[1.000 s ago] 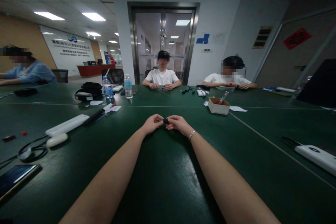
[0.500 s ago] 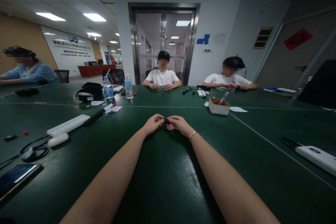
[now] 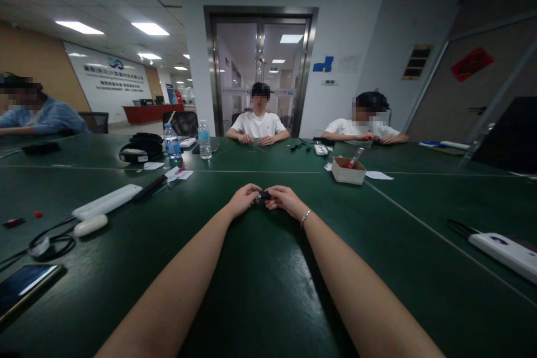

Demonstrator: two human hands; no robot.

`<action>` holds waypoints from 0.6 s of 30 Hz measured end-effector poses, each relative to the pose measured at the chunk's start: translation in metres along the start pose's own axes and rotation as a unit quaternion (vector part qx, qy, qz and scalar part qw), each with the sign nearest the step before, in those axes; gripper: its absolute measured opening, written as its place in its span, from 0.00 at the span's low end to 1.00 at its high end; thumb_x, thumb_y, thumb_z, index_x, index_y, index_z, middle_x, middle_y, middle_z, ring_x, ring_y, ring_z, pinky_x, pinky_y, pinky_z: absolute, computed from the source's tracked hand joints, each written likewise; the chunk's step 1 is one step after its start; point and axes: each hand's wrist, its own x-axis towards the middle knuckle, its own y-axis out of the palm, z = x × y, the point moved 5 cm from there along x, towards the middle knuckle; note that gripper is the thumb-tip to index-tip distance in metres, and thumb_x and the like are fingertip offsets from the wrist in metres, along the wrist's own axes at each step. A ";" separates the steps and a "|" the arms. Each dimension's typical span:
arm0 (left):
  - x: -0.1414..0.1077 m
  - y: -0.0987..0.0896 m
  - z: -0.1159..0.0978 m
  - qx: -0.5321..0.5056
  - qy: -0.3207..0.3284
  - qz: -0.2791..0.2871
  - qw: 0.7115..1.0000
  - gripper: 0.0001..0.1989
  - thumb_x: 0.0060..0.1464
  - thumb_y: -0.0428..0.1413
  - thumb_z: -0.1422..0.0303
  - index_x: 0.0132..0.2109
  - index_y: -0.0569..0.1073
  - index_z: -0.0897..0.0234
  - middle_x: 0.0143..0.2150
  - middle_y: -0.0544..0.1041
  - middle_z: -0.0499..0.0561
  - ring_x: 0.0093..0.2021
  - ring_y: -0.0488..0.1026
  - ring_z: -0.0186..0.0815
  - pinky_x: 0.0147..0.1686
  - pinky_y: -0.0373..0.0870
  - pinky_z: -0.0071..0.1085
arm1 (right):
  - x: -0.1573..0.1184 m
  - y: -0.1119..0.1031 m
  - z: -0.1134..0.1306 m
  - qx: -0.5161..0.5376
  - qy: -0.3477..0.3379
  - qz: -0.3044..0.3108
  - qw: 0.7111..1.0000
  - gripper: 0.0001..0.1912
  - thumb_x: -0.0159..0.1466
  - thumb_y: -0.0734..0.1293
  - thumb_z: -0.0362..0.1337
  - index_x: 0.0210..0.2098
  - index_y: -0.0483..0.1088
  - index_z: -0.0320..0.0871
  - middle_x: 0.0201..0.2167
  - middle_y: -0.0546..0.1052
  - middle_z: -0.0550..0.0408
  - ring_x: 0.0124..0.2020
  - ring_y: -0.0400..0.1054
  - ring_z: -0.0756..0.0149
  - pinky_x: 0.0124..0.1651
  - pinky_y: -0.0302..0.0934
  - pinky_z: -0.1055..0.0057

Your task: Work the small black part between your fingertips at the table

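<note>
A small black object (image 3: 264, 195) is held between both hands above the green table (image 3: 251, 268). Its left end, which looks lighter or metallic, meets the fingertips of my left hand (image 3: 244, 200), closed in a pinch. On the other side, my right hand (image 3: 286, 201) pinches the dark body between thumb and fingers; a bracelet circles that wrist. The object is too small to make out exactly.
Beyond the hands stand a small box (image 3: 348, 171) at right and two water bottles (image 3: 205, 140) at left. A white power strip (image 3: 108, 201), cables and a phone (image 3: 28, 289) lie left. Three people sit around the table.
The small black object now shows a lighter left end between the fingertips. Both hands stay nearly in place, and the whole view has shifted very slightly.
</note>
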 end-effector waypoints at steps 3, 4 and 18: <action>0.000 0.001 0.001 -0.004 -0.009 0.006 1.000 0.15 0.54 0.47 0.62 0.43 0.68 0.67 0.23 0.68 0.47 0.21 0.62 0.26 0.20 0.58 0.22 | 0.000 0.000 0.000 0.000 -0.001 0.005 1.000 0.05 0.65 0.60 0.27 0.37 0.66 0.33 0.20 0.74 0.48 0.18 0.70 0.68 0.23 0.68 0.76; 0.000 0.001 0.002 -0.002 -0.008 0.009 1.000 0.15 0.55 0.46 0.61 0.42 0.69 0.68 0.22 0.67 0.46 0.20 0.62 0.26 0.20 0.58 0.22 | -0.001 0.000 0.000 0.000 -0.002 0.008 1.000 0.04 0.65 0.60 0.27 0.38 0.66 0.33 0.20 0.74 0.48 0.18 0.70 0.68 0.23 0.68 0.77; 0.000 -0.001 -0.002 0.005 0.013 0.014 1.000 0.17 0.51 0.50 0.60 0.43 0.71 0.67 0.26 0.70 0.48 0.22 0.62 0.27 0.22 0.57 0.23 | -0.003 0.001 0.002 -0.010 -0.006 0.009 1.000 0.06 0.66 0.58 0.26 0.38 0.66 0.33 0.21 0.74 0.48 0.19 0.70 0.70 0.24 0.68 0.77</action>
